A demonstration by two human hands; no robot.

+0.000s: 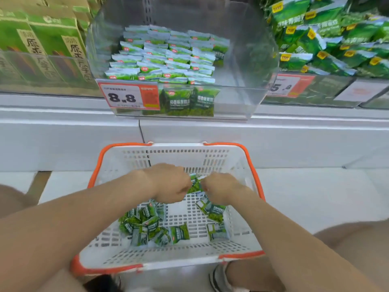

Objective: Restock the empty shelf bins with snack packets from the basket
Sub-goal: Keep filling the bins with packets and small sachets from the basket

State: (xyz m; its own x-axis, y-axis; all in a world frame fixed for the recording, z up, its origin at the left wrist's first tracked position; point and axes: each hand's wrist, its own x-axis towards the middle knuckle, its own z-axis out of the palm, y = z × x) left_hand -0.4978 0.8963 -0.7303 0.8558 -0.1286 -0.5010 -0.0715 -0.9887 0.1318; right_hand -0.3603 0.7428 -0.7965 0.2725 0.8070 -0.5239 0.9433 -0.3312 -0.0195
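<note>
Over the basket [249,165] on the floor, the left hand [170,182] and right hand [221,189] both curl round snack packets [194,185] held between them; these look light, soft and slick, so gripping across the flat faces, not the crimped edges, seems safest.
</note>
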